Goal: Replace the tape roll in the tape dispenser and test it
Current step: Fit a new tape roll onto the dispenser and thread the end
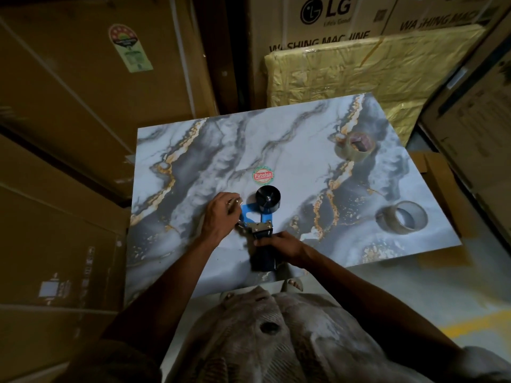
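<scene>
1. The dispenser (261,225) lies a little below the middle of the frame, on the near part of the table (290,161). It has a blue frame, a black hub (267,203) at its far end, a metal part in the middle, and a black handle that points toward the person. I see no tape on the hub.
2. The right hand (280,246) is closed around the handle; the fingers wrap it and hide its upper part.
3. The left hand (221,214) rests on the left side of the blue frame. Its fingers are bent and touch the frame near the metal part. If they pinch something small, I cannot tell.
4. A round sticker (262,175) with red and green print is on the table just beyond the hub.
5. One tape roll (402,221) lies flat at the right of the frame, well apart from the dispenser. It is brownish and its core is empty.
6. A second roll (355,146) lies flat at the upper right part of the table. Something dark sits inside its core; what it is, I cannot tell.
7. The table has a marble pattern in white, grey and gold.
8. Cardboard boxes (83,106) stand around the table at the left and at the top of the frame. A package in yellow wrap (345,73) leans behind the table at the upper right.
</scene>
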`<action>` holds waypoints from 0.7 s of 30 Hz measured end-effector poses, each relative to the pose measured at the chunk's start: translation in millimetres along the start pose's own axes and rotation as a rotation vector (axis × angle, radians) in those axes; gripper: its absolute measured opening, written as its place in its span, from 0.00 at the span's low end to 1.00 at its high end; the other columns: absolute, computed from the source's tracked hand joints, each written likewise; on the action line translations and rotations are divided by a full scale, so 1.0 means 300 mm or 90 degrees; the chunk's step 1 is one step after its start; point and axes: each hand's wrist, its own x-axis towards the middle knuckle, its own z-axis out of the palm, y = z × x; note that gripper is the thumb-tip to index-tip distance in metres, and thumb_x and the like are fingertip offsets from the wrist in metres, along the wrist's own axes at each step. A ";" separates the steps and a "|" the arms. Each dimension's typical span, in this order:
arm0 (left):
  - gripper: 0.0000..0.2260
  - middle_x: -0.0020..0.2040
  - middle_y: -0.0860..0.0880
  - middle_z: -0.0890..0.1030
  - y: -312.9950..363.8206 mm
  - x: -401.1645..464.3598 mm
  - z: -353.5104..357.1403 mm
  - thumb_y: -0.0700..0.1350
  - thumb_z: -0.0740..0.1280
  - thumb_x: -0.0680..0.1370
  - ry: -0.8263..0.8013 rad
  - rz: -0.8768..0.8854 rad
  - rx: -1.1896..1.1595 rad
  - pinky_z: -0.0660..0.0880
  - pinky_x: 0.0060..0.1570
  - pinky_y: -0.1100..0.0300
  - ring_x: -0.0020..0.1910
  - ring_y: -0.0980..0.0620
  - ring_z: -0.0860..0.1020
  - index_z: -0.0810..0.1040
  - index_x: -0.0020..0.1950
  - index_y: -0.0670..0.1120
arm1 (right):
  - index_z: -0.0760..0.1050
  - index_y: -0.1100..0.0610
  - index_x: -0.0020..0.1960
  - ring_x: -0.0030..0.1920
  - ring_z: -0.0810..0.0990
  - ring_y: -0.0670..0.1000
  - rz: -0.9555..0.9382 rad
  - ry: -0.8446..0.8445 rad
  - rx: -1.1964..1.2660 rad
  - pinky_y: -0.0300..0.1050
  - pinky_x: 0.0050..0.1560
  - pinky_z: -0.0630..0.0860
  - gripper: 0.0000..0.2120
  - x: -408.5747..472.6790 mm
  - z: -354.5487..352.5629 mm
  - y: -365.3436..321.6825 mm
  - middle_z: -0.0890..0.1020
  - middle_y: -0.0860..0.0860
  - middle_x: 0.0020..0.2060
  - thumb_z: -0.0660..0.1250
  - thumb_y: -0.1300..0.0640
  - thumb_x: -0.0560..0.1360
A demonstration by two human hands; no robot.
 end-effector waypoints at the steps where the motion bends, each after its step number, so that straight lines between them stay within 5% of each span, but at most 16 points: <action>1: 0.09 0.53 0.48 0.83 -0.012 -0.008 -0.004 0.40 0.71 0.76 -0.001 -0.003 -0.005 0.76 0.54 0.62 0.52 0.52 0.81 0.84 0.55 0.45 | 0.82 0.66 0.57 0.55 0.85 0.64 0.010 -0.007 0.016 0.59 0.60 0.80 0.22 -0.003 0.006 -0.001 0.86 0.61 0.52 0.78 0.55 0.68; 5: 0.09 0.54 0.53 0.84 -0.035 -0.039 -0.019 0.45 0.70 0.78 -0.015 -0.016 -0.072 0.78 0.51 0.67 0.51 0.60 0.82 0.84 0.58 0.50 | 0.78 0.67 0.50 0.45 0.81 0.60 -0.015 -0.104 0.164 0.53 0.56 0.78 0.07 -0.049 0.053 -0.025 0.81 0.62 0.43 0.65 0.64 0.76; 9: 0.09 0.50 0.58 0.83 -0.025 -0.044 -0.014 0.39 0.66 0.80 0.005 -0.109 -0.188 0.72 0.46 0.78 0.46 0.70 0.80 0.84 0.57 0.46 | 0.76 0.65 0.44 0.37 0.77 0.55 -0.025 -0.093 0.223 0.46 0.41 0.78 0.08 -0.063 0.077 -0.044 0.76 0.59 0.36 0.59 0.68 0.77; 12: 0.11 0.54 0.52 0.83 -0.031 -0.033 0.001 0.39 0.63 0.81 0.030 -0.188 -0.231 0.71 0.47 0.79 0.53 0.58 0.81 0.83 0.59 0.44 | 0.76 0.64 0.40 0.30 0.77 0.54 -0.022 0.022 0.173 0.45 0.33 0.79 0.09 -0.064 0.076 -0.059 0.75 0.58 0.32 0.65 0.64 0.78; 14: 0.11 0.55 0.50 0.83 -0.026 -0.030 0.008 0.39 0.63 0.81 0.038 -0.221 -0.280 0.74 0.53 0.73 0.57 0.51 0.80 0.82 0.58 0.44 | 0.76 0.62 0.38 0.26 0.76 0.52 -0.024 0.079 0.122 0.42 0.29 0.77 0.11 -0.070 0.071 -0.073 0.76 0.57 0.29 0.67 0.60 0.78; 17: 0.12 0.58 0.47 0.83 -0.012 -0.024 0.011 0.41 0.65 0.80 0.052 -0.256 -0.349 0.77 0.63 0.51 0.60 0.48 0.80 0.81 0.62 0.43 | 0.77 0.62 0.37 0.24 0.76 0.53 -0.019 0.102 0.090 0.40 0.27 0.76 0.12 -0.080 0.066 -0.097 0.77 0.56 0.27 0.69 0.58 0.77; 21: 0.19 0.55 0.51 0.82 0.030 -0.031 0.007 0.51 0.69 0.76 0.081 -0.345 -0.455 0.77 0.62 0.47 0.58 0.49 0.81 0.76 0.67 0.50 | 0.77 0.63 0.38 0.23 0.76 0.51 -0.044 0.107 0.090 0.37 0.25 0.73 0.11 -0.115 0.075 -0.147 0.76 0.56 0.27 0.69 0.58 0.76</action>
